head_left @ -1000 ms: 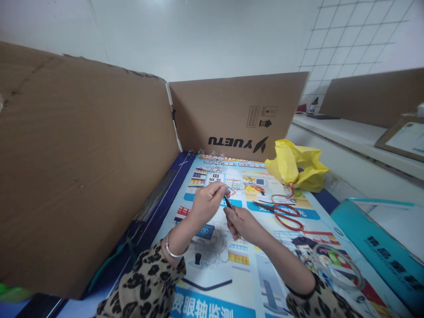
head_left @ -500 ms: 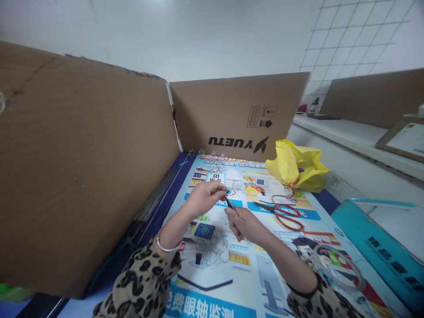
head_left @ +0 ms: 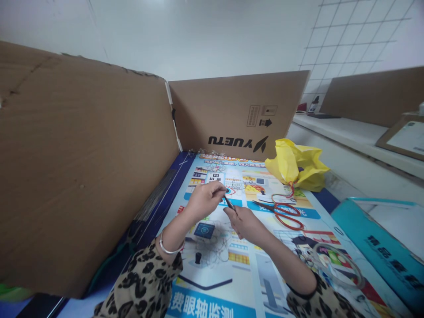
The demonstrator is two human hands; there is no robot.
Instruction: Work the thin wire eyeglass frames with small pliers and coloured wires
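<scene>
My left hand [head_left: 204, 201] is closed in a pinch over the middle of the printed sheet [head_left: 245, 287]. Whatever lies in that pinch is tiny and dark at the fingertips, and I cannot make out its kind. Wrapped round a slim, dark metal tool that looks like tweezers [head_left: 229, 203], my right hand [head_left: 247, 224] points the tip up and left, close to the left fingertips. Below the hands lies a loose tangle of thin clear strands [head_left: 213, 247]. Red-handled scissors [head_left: 287, 212] rest slightly open to the right of the hands.
Cardboard walls stand on the left [head_left: 89, 176] and at the back [head_left: 215, 110]. A yellow bag [head_left: 298, 165] with coloured cords sits at the back right. A ring of clear tubing [head_left: 359, 278] lies front right, beside a teal box [head_left: 380, 251]. Beyond runs a white shelf [head_left: 357, 132].
Both hands stay almost in place. The left wrist has shifted slightly and the tool's angle has changed a little. Both hands keep their grip.
</scene>
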